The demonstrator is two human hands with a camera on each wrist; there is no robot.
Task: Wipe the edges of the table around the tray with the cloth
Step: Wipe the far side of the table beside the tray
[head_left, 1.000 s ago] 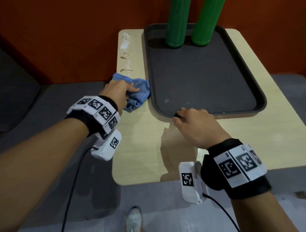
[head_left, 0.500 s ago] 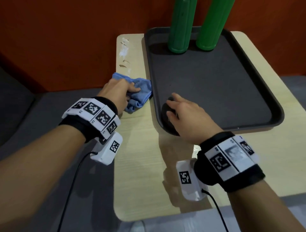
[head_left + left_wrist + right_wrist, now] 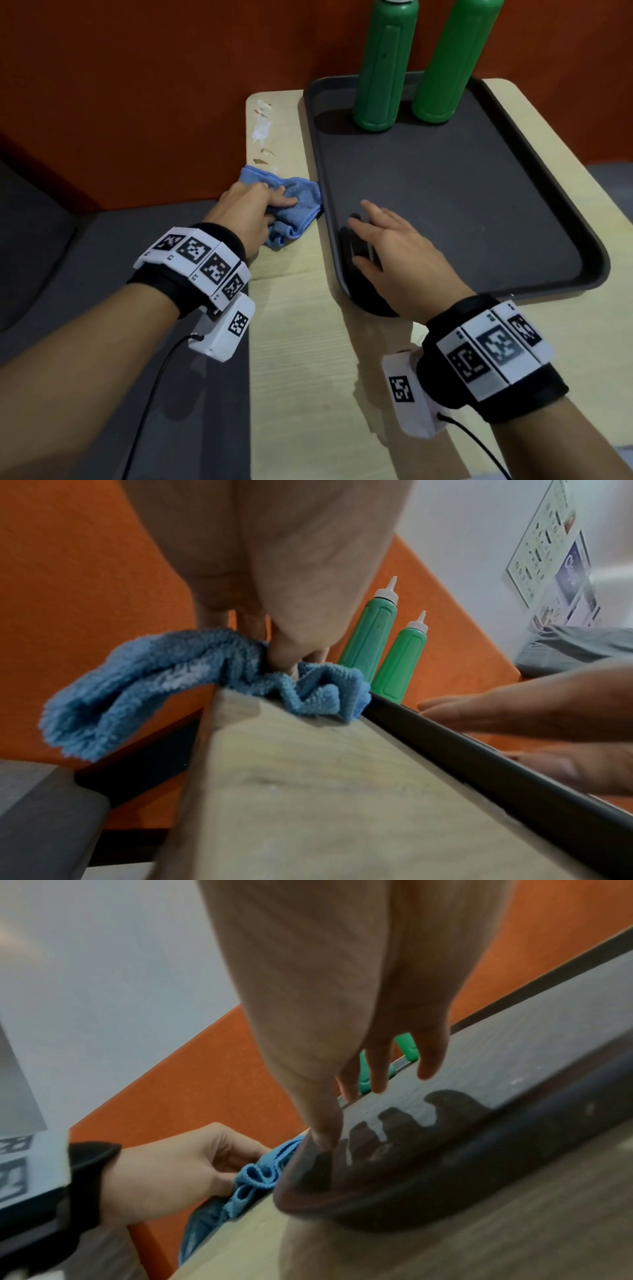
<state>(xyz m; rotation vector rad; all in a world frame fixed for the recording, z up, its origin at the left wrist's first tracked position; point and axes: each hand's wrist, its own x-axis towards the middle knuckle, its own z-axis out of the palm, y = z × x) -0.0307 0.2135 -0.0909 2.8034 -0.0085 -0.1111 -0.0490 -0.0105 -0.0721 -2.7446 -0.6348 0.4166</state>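
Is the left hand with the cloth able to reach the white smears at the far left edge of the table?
Probably yes. The left hand grips the cloth just short of the white smears, and only bare table lies between, beside the tray.

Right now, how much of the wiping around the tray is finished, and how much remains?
Little looks done. In hand: the left hand grips the blue cloth on the table strip left of the tray, while the right hand hovers open over the tray's near-left corner. Left: white and brownish smears beyond the cloth, then the other edges.
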